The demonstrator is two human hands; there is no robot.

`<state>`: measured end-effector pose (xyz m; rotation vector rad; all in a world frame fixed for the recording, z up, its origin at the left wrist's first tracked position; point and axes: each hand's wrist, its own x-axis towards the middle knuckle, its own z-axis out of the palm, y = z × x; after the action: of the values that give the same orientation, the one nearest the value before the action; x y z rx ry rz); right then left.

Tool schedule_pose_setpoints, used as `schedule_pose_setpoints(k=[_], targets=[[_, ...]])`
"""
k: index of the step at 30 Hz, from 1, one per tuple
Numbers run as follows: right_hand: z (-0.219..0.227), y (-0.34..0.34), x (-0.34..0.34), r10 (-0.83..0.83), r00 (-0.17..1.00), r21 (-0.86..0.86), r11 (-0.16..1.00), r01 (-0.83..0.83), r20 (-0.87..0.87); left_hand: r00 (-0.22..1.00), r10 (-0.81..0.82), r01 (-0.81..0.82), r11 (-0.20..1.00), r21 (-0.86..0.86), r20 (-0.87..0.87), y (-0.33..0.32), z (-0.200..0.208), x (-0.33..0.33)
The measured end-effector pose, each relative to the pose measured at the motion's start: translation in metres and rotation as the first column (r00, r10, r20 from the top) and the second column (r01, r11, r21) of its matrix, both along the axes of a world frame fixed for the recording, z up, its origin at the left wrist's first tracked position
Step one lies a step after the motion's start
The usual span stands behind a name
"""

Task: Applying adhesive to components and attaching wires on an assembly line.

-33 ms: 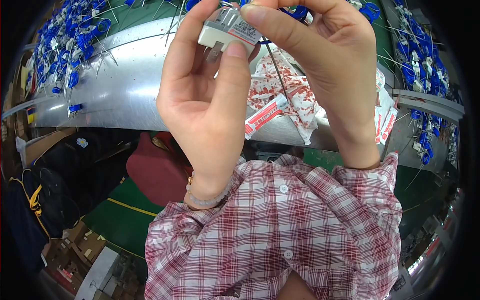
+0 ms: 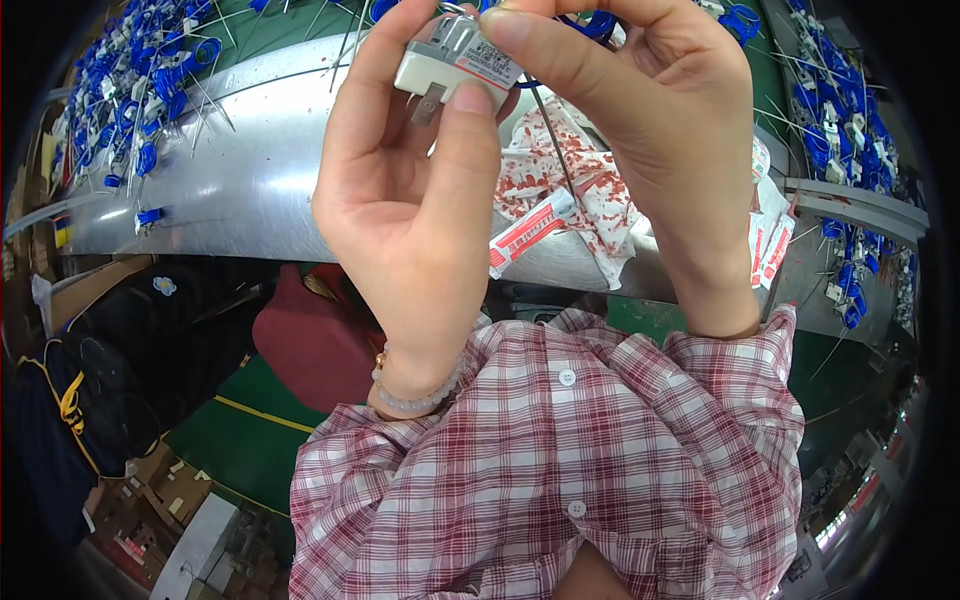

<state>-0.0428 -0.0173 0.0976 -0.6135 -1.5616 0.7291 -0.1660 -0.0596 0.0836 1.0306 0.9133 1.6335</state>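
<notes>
Two hands meet at the top centre of the frame around a small white component [image 2: 455, 55] with a metal tab. The left hand [image 2: 415, 210] pinches it between thumb and fingers, and the right hand [image 2: 640, 120] grips its upper end with thumb and forefinger; a thin dark wire [image 2: 553, 140] hangs below. Behind lie red-and-white packets [image 2: 570, 190] on a metal tray [image 2: 240, 180], with blue-tipped parts [image 2: 130, 90] in the upper left.
</notes>
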Motion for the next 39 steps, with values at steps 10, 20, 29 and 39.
schedule_pose_setpoints(k=[10, 20, 29, 39], targets=[[0.002, -0.003, -0.001, -0.142, 0.979, -0.117, 0.98, 0.159, 0.144, 0.998, 0.0, -0.001, 1.0, 0.014, 0.056, 0.002, -0.005, 0.003], [-0.001, -0.004, -0.003, -0.155, 0.973, -0.113, 0.978, 0.176, 0.168, 1.0, 0.009, -0.009, 1.0, 0.02, 0.023, 0.004, -0.01, 0.001], [-0.022, 0.016, -0.015, 0.169, 0.953, 0.383, 0.921, -0.062, -0.253, 0.999, -0.015, 0.015, 1.0, 0.001, 0.039, 0.007, -0.012, 0.001], [0.002, -0.011, -0.011, -0.411, 0.823, 0.157, 0.912, 0.38, 0.392, 0.999, 0.033, -0.033, 0.997, -0.074, -0.003, 0.009, -0.001, 0.008]])
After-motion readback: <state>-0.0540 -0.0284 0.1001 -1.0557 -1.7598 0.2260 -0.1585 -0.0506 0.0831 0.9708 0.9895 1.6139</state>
